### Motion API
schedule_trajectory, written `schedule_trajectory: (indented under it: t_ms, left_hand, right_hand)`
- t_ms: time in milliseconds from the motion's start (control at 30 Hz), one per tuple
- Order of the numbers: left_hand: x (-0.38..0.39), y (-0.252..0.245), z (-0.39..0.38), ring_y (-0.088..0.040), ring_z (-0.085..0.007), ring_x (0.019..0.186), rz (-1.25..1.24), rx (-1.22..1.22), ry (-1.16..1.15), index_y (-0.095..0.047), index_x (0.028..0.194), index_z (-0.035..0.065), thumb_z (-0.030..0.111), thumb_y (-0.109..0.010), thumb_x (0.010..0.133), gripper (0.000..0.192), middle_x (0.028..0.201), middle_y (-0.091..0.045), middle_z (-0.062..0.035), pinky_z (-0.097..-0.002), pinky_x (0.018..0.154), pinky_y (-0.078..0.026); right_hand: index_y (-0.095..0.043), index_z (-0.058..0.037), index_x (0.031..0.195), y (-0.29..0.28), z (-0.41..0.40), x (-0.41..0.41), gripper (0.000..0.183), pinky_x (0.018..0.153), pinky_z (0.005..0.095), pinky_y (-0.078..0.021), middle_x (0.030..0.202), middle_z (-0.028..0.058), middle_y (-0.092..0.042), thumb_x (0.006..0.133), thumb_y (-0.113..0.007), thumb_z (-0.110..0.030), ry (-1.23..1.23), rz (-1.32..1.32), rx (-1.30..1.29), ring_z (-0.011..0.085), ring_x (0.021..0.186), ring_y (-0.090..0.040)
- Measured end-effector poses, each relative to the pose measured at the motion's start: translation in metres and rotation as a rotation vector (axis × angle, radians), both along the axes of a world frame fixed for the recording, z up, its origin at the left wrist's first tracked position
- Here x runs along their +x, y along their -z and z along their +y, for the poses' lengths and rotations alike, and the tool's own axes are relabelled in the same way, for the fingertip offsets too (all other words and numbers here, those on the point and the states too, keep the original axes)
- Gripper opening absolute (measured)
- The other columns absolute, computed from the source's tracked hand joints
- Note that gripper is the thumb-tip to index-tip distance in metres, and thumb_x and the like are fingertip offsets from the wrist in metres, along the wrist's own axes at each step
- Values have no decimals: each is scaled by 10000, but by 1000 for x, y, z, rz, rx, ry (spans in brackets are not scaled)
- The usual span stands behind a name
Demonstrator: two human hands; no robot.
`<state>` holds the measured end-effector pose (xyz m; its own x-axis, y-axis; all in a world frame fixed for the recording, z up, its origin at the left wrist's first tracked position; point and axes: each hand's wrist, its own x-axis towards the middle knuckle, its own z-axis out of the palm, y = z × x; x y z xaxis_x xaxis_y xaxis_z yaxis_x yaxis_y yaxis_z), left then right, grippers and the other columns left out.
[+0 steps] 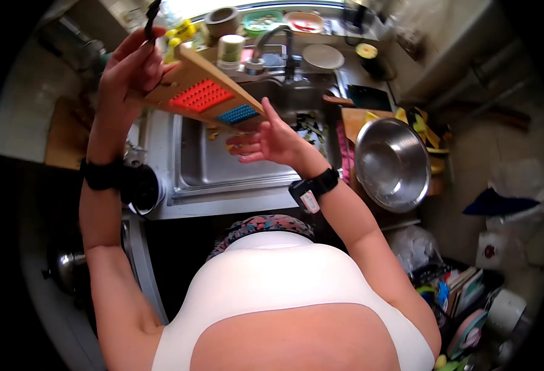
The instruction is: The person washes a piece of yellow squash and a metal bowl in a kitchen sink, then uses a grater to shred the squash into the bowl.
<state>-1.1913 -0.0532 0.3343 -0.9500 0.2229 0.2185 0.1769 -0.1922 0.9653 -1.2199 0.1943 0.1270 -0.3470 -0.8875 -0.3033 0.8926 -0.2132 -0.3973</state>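
Note:
My left hand (135, 65) is raised at the upper left, closed around one end of a wooden board grater (163, 95). Set into the board are a red toothed plate (201, 95) and a blue toothed plate (238, 113). A thin dark object (151, 21) sticks up from the same hand; I cannot tell what it is. My right hand (269, 143), fingers spread, is at the board's lower end; whether its thumb touches the edge is unclear. Beneath both lies a stainless steel sink (202, 169), with dark green peelings (313, 127) and yellowish scraps (213, 133) inside.
Right of the sink, a steel bowl (392, 162) stands tilted beside a wooden cutting board (353, 123) and yellow peels (420, 127). Behind the sink rise a faucet (288, 51) and a white-lidded jar (230, 48). A plate (323, 56) and a cut vegetable (367, 51) sit back right.

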Motion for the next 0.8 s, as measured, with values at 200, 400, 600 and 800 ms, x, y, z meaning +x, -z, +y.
schedule_trajectory:
  t_ms: [200, 400, 600, 800]
  left_hand:
    - [-7, 63, 60, -605, -124, 729, -61, 18, 154, -582, 1177, -10, 95, -488, 954, 263, 886, -601, -75, -367, 998, -488]
    - [-13, 120, 163, -615, -82, 905, -471, -442, 372, -541, 1308, 10, 201, -555, 978, 381, 1111, -611, -42, -243, 757, -533]
    - [-19, 196, 247, -601, -93, 573, -552, -393, 528, -521, 1350, 29, 167, -622, 950, 436, 859, -655, -55, -212, 473, -482]
    - [-6, 233, 287, -620, -113, 602, -629, -413, 512, -516, 1343, 44, 173, -623, 952, 425, 882, -652, -64, -232, 502, -505]
  right_hand:
    - [-517, 7, 1201, 20, 72, -13, 319, 974, 511, -516, 1125, 161, -637, 942, -542, -178, 732, -175, -77, 319, 1069, -635]
    - [-558, 16, 1144, 23, 191, 44, 244, 879, 483, -564, 1098, 150, -655, 941, -545, -119, 1109, 50, 180, 270, 1015, -657]
    - [-531, 46, 1207, 76, 259, 92, 305, 967, 440, -510, 1161, 161, -635, 932, -582, -75, 1303, 10, 348, 267, 1071, -638]
    - [-232, 85, 1465, 85, 275, 121, 776, 1019, 329, -438, 1519, 254, -276, 845, -682, -36, 1285, 244, 764, 292, 1299, -470]
